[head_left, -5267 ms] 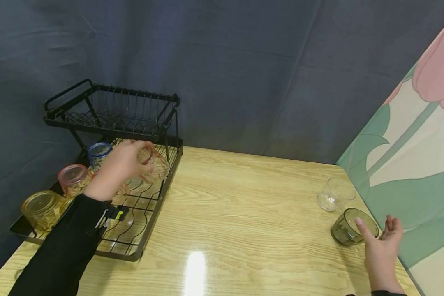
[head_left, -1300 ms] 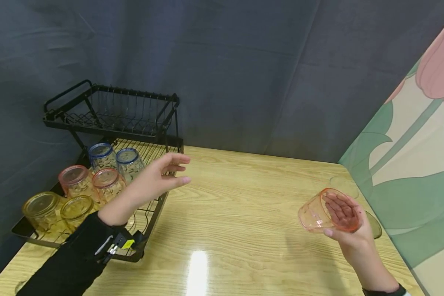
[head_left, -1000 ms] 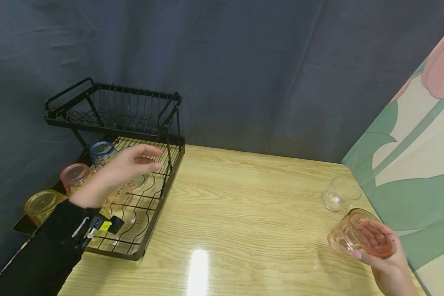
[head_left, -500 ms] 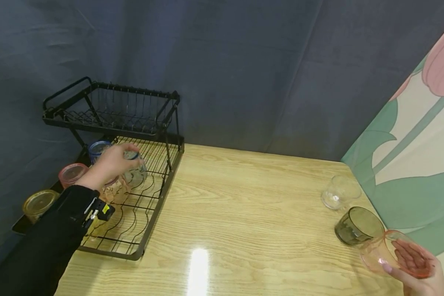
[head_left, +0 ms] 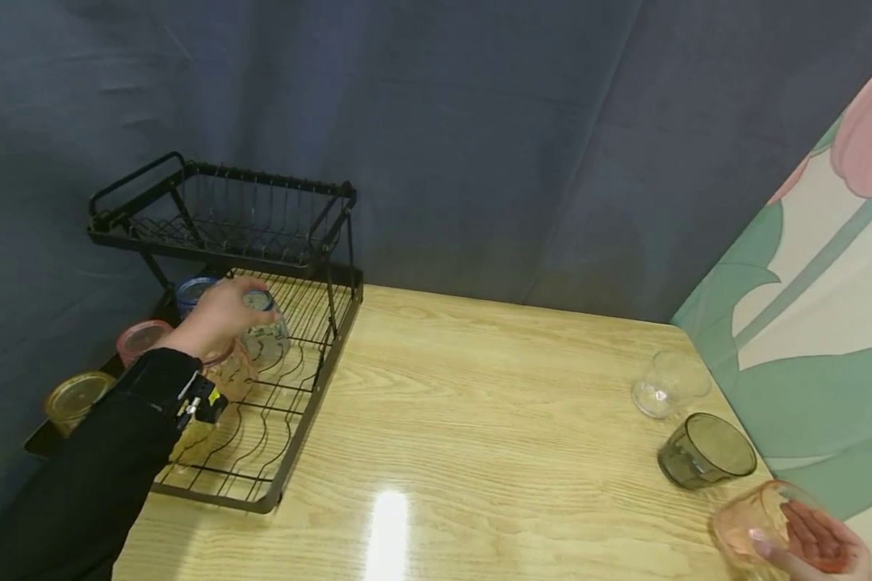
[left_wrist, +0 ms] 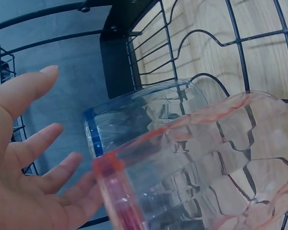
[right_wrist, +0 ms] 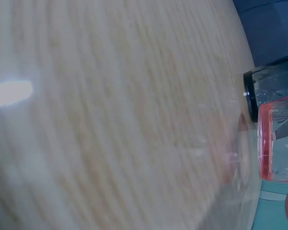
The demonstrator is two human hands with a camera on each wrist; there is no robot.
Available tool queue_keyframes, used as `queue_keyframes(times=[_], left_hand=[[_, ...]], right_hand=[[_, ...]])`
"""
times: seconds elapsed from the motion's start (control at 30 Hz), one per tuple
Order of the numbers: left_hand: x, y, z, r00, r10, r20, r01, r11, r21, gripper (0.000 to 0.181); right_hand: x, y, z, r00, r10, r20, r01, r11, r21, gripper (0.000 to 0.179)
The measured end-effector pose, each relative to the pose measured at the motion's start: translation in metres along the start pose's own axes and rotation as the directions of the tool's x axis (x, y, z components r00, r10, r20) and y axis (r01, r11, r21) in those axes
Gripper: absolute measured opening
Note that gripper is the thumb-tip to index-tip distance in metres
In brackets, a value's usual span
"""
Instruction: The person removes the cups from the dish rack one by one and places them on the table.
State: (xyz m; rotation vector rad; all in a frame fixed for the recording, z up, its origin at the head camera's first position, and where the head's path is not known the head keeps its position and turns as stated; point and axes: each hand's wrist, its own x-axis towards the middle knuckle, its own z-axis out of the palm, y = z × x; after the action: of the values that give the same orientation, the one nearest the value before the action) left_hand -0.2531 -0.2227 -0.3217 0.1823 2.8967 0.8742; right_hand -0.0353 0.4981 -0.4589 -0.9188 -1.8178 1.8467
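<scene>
In the head view my left hand point(head_left: 221, 319) reaches over a blue-rimmed glass point(head_left: 267, 339) upside down on the rack's lower tier. The left wrist view shows thumb and fingers spread just short of its blue end point(left_wrist: 92, 134), not curled round it. Nearer that camera stands a pink glass point(left_wrist: 201, 167). At the bottom right of the head view my right hand point(head_left: 850, 557) holds another pink-rimmed glass point(head_left: 737, 516), mouth turned to the palm, thumb along its side. It is low over the table, beside an upright olive-green glass point(head_left: 679, 460).
A black two-tier dish rack point(head_left: 320, 371) stands at left, with yellow point(head_left: 80, 395) and pink point(head_left: 141, 335) glasses upside down behind my left arm. A clear glass point(head_left: 654, 391) stands behind the green one. A dark curtain point(head_left: 480, 161) hangs at the back, and a flowered panel point(head_left: 828, 323) at right.
The pink glass lifted from the rack by my left hand is now in my right hand, moved right and lowered. My left hand has returned to the rack, at the blue-rimmed glass.
</scene>
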Motion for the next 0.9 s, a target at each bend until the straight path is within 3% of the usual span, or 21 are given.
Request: queue_keyframes(times=[0.1,0.23,0.43,0.5,0.6,0.73,0.9], left_hand=[[0.001,0.001,0.001,1.0,-0.007,-0.025,0.008,1.0,0.021,0.07],[0.006,-0.001,0.002,1.0,-0.022,-0.016,0.022,0.999,0.04,0.08],[0.019,-0.003,0.008,0.995,-0.055,0.086,0.051,0.998,0.045,0.093],[0.021,-0.003,0.009,0.992,-0.068,0.107,0.063,0.997,0.055,0.094],[0.022,-0.003,0.01,0.991,-0.08,0.103,0.072,0.994,0.08,0.092],[0.022,-0.003,0.01,0.992,-0.091,0.085,0.083,0.992,0.096,0.088],[0.024,-0.003,0.013,0.993,-0.107,0.05,0.1,0.987,0.124,0.09]], right_hand=[[0.001,0.011,-0.002,0.99,-0.11,0.084,0.096,0.983,0.155,0.065],[-0.001,0.02,0.0,0.968,-0.186,0.17,0.141,0.959,0.245,0.065],[-0.006,0.022,0.002,0.882,-0.267,0.388,0.139,0.935,0.326,0.064],[-0.006,0.022,0.004,0.866,-0.277,0.416,0.135,0.931,0.338,0.065],[-0.005,0.023,0.006,0.86,-0.276,0.43,0.132,0.933,0.335,0.064],[-0.002,0.023,0.006,0.86,-0.255,0.442,0.15,0.954,0.258,0.061],[-0.005,0.019,0.01,0.868,-0.256,0.425,0.187,0.962,0.198,0.061]])
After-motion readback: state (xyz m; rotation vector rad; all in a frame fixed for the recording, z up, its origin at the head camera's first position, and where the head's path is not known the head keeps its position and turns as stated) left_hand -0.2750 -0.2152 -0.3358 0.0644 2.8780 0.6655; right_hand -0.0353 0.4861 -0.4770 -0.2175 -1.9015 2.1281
